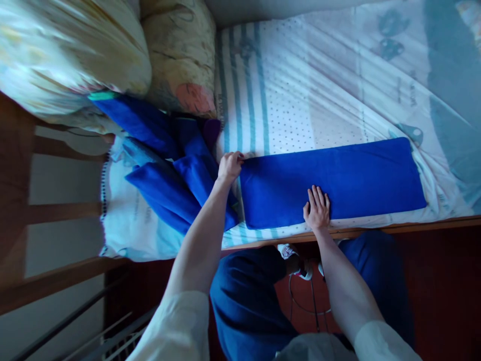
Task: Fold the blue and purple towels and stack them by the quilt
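Observation:
A blue cloth (349,175) lies folded into a long flat strip on the bed, near its front edge. My left hand (229,165) is closed in a pinch on the far left corner of that strip. My right hand (317,206) lies flat, fingers stretched out, pressing on the strip's near edge. To the left of the strip sits a rumpled heap of more blue cloth (169,165), partly under my left forearm.
The bed sheet (300,90) is white with teal stripes and dots. Two patterned pillows (112,50) are stacked at the back left. A wooden bed frame edge (413,223) runs along the front. My blue trousers and a cable show below.

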### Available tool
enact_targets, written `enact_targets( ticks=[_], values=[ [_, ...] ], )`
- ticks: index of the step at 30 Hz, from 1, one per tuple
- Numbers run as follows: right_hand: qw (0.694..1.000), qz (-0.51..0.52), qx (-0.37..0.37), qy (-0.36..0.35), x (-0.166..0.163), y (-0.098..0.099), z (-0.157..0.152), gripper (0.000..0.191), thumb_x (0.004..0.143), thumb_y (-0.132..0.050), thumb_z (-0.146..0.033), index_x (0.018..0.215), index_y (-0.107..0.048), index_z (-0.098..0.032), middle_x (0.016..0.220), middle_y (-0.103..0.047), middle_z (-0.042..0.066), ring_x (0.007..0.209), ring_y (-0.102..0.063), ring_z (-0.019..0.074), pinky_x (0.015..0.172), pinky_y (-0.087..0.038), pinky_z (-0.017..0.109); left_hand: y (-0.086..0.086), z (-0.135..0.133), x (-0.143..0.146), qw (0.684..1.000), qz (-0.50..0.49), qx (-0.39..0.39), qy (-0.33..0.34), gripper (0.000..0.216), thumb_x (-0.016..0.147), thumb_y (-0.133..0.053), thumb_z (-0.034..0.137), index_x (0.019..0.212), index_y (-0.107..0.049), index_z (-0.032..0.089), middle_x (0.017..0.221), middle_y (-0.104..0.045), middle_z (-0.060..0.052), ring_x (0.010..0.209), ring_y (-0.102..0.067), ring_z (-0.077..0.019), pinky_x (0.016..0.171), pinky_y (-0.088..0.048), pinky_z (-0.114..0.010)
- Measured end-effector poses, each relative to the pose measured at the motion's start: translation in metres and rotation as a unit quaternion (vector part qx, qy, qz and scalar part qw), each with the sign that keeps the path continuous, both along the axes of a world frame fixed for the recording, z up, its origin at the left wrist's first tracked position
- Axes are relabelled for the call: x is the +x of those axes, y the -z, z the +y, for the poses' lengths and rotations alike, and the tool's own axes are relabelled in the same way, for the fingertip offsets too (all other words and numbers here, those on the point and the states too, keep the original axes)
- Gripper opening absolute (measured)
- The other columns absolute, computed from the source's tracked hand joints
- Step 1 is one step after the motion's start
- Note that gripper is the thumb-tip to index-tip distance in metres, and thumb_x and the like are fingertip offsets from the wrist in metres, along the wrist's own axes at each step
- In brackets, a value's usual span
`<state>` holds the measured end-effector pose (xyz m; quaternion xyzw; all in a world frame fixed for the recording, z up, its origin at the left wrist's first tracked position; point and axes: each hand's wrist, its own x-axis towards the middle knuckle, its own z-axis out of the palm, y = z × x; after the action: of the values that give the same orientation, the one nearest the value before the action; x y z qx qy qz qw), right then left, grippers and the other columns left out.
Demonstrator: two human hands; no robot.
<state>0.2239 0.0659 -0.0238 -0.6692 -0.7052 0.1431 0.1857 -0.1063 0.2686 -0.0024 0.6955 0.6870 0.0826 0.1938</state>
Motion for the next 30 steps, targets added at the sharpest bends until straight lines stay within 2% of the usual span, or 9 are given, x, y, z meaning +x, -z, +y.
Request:
enact_targets(
  ticks=[2,5,7,9,14,18,21,24,30],
  values=[
    [1.000,0.004,-0.002,-0.001,0.000,0.000,0.000,0.061,0.095,-0.039,-0.020,0.156,-0.041,-0.017,0.161,-0.041,0.009,0.152,-0.031,0.0249,0.127,-0.018,0.052,-0.003,-0.001,0.007,0.999,0.011,0.020,-0.032,0.029,0.099,-0.046,0.025,0.112,-0.065,0.007,0.093,-0.073,-0.009,0.103,-0.063,-0.0226,0.105,-0.046,-0.041],
    [1.000,0.007,-0.002,-0.001,0.000,0.000,-0.001,0.062,0.095,-0.039,-0.019,0.157,-0.039,-0.018,0.161,-0.040,0.009,0.153,-0.031,0.0252,0.127,-0.019,0.052,-0.002,-0.021,0.032,0.994,0.022,0.084,-0.063,0.038,0.100,-0.044,0.028,0.129,-0.059,0.009,0.124,-0.068,-0.017,0.125,-0.056,-0.0300,0.111,-0.041,-0.050],
    [1.000,0.006,-0.001,-0.002,0.000,-0.002,-0.001,0.062,0.095,-0.039,-0.019,0.158,-0.038,-0.018,0.161,-0.041,0.010,0.152,-0.032,0.0250,0.126,-0.020,0.052,0.002,-0.041,0.048,0.996,0.008,0.091,-0.016,0.045,0.100,-0.043,0.033,0.139,-0.055,0.012,0.147,-0.054,-0.019,0.141,-0.045,-0.0326,0.117,-0.034,-0.053],
    [1.000,0.007,0.000,-0.004,0.000,-0.003,0.000,0.062,0.096,-0.038,-0.019,0.157,-0.038,-0.018,0.160,-0.042,0.010,0.152,-0.032,0.0245,0.126,-0.021,0.052,0.007,-0.058,0.059,0.997,-0.014,0.069,0.022,0.054,0.100,-0.041,0.039,0.148,-0.048,0.014,0.159,-0.041,-0.017,0.151,-0.030,-0.0315,0.124,-0.025,-0.054],
    [1.000,0.008,0.004,0.001,0.000,-0.005,0.000,0.061,0.096,-0.039,-0.019,0.156,-0.040,-0.017,0.159,-0.043,0.011,0.152,-0.032,0.0237,0.126,-0.021,0.051,0.012,-0.099,0.096,0.990,-0.020,0.092,-0.108,0.067,0.101,-0.033,0.042,0.160,-0.026,0.009,0.169,-0.014,-0.018,0.158,-0.002,-0.0309,0.127,-0.005,-0.060],
    [1.000,0.005,0.009,0.001,-0.001,-0.004,-0.001,0.060,0.095,-0.040,-0.018,0.155,-0.042,-0.015,0.159,-0.044,0.012,0.152,-0.032,0.0232,0.126,-0.021,0.050,0.014,-0.158,0.163,0.995,-0.040,0.089,0.002,0.061,0.101,-0.037,0.036,0.158,-0.034,0.016,0.168,-0.020,-0.012,0.158,-0.006,-0.0269,0.128,-0.011,-0.056],
    [1.000,0.001,0.005,-0.002,-0.001,-0.001,-0.001,0.059,0.095,-0.041,-0.018,0.154,-0.043,-0.016,0.159,-0.044,0.011,0.153,-0.031,0.0228,0.127,-0.021,0.049,0.020,-0.194,0.197,0.994,-0.051,0.100,0.005,0.059,0.099,-0.038,0.030,0.156,-0.038,0.017,0.166,-0.027,-0.013,0.157,-0.014,-0.0263,0.128,-0.014,-0.055],
    [1.000,-0.005,0.000,0.001,0.000,0.000,-0.001,0.058,0.095,-0.041,-0.017,0.153,-0.044,-0.016,0.159,-0.044,0.012,0.152,-0.032,0.0228,0.127,-0.020,0.048,0.024,-0.203,0.202,0.991,-0.071,0.109,-0.006,0.059,0.096,-0.041,0.028,0.154,-0.043,0.016,0.164,-0.032,-0.013,0.156,-0.021,-0.0266,0.128,-0.015,-0.053],
    [0.999,0.014,-0.028,-0.001,0.005,-0.012,-0.002,0.057,0.096,-0.042,-0.018,0.153,-0.046,-0.018,0.157,-0.047,0.011,0.151,-0.035,0.0228,0.126,-0.023,0.047,0.020,-0.194,0.196,0.990,-0.100,0.100,-0.020,0.061,0.092,-0.045,0.028,0.152,-0.047,0.016,0.162,-0.035,-0.013,0.154,-0.026,-0.0287,0.127,-0.017,-0.053]
  ],
)
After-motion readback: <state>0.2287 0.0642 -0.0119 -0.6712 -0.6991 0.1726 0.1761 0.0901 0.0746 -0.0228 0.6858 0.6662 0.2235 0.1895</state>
